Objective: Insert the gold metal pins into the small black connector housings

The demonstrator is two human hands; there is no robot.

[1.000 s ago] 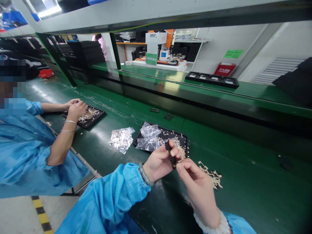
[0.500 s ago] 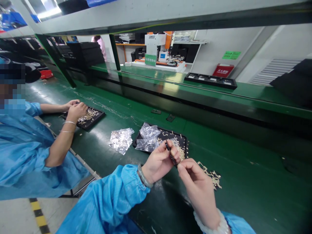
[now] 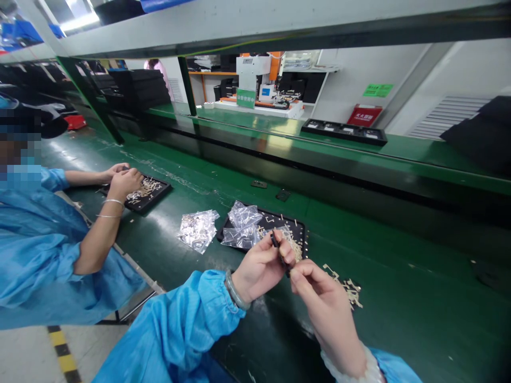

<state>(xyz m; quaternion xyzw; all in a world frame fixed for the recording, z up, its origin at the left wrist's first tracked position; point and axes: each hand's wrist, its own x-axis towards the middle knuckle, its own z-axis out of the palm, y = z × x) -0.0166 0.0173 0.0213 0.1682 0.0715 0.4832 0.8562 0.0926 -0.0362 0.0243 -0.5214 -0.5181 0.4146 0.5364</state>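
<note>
A thin black part [image 3: 280, 252] is pinched between the thumb and fingers of my left hand [image 3: 262, 267]. My right hand [image 3: 325, 295] is closed at the part's lower end, thumb and index finger pressed together; whatever they hold is too small to make out. Behind my hands lies a black tray [image 3: 304, 229] with small pale pieces [image 3: 296, 245] and clear plastic bags [image 3: 244, 215]. Another clear bag of pieces [image 3: 198, 230] sits left of the tray. More pale pieces [image 3: 351, 292] lie in a pile beside my right hand.
At the left, a person in blue [image 3: 43, 255] works over another black tray [image 3: 154, 199]. Two flat dark parts [image 3: 259, 184] [image 3: 283, 195] lie on the green bench [image 3: 383, 229]. A long black tray [image 3: 344, 132] stands on the ledge behind, under an overhead shelf [image 3: 255, 24].
The two flat dark parts on the bench appear slightly further right. My right wrist has shifted slightly right and down, while its fingertips stay at the black part.
</note>
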